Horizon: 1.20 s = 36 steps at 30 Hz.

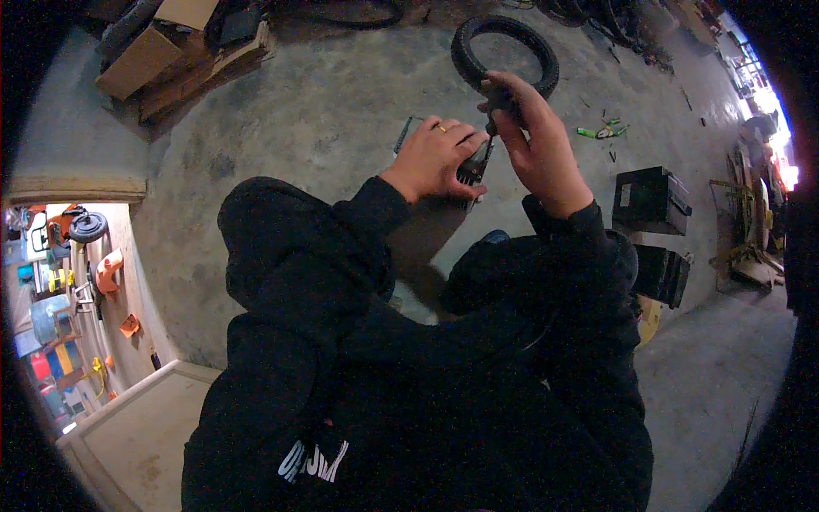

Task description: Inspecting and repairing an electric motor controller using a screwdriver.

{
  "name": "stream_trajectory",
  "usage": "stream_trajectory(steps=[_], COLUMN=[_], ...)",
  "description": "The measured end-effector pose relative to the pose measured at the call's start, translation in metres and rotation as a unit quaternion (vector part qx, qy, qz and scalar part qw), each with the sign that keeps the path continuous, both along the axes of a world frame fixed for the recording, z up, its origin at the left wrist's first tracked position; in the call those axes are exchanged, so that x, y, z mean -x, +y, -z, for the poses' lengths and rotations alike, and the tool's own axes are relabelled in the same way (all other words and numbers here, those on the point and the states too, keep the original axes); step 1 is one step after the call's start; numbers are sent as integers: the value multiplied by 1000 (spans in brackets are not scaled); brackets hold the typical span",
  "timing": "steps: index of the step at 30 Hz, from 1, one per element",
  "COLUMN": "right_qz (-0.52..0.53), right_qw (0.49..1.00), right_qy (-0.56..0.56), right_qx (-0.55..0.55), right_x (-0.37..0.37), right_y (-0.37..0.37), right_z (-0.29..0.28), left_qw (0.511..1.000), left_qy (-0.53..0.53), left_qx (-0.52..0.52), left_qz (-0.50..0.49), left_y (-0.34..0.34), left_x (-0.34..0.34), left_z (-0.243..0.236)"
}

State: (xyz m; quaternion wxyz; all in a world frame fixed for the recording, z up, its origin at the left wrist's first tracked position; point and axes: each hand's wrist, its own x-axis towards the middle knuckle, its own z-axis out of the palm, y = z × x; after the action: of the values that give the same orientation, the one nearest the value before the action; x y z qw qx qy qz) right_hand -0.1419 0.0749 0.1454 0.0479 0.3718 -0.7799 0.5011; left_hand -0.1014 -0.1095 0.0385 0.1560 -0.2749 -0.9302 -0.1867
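Low over the concrete floor, my left hand has its fingers curled over a dark part with ridges like fins. Most of that part is hidden under my fingers and palm. Upright in my right hand is a screwdriver, its thin shaft angled down onto the finned part beside my left thumb. My right fingers wrap its dark handle. The tip's exact contact point is too small to make out. A thin dark frame or wire sticks out past my left fingers.
A black tyre lies just beyond my right hand. Green-handled pliers and small loose pieces rest to the right. Two black box-shaped units stand near my right knee. Cardboard is piled at far left, above a doorway with shelved goods.
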Motion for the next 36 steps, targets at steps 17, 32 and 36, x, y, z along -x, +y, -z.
stream_trajectory(steps=[17,32,36], right_qz=[95,-3,-7], right_qw=[994,999,996], right_qy=[57,-44,-71], right_qx=[4,-25,56], right_x=[4,4,1], right_y=[0,4,-4], right_z=[-2,-3,4], left_qw=[1000,999,999], left_qy=[15,-1,-18], left_qx=[-13,-36,-39], left_qz=[8,8,11], left_y=[1,2,1], left_x=[-2,-5,-4], left_z=[1,0,0])
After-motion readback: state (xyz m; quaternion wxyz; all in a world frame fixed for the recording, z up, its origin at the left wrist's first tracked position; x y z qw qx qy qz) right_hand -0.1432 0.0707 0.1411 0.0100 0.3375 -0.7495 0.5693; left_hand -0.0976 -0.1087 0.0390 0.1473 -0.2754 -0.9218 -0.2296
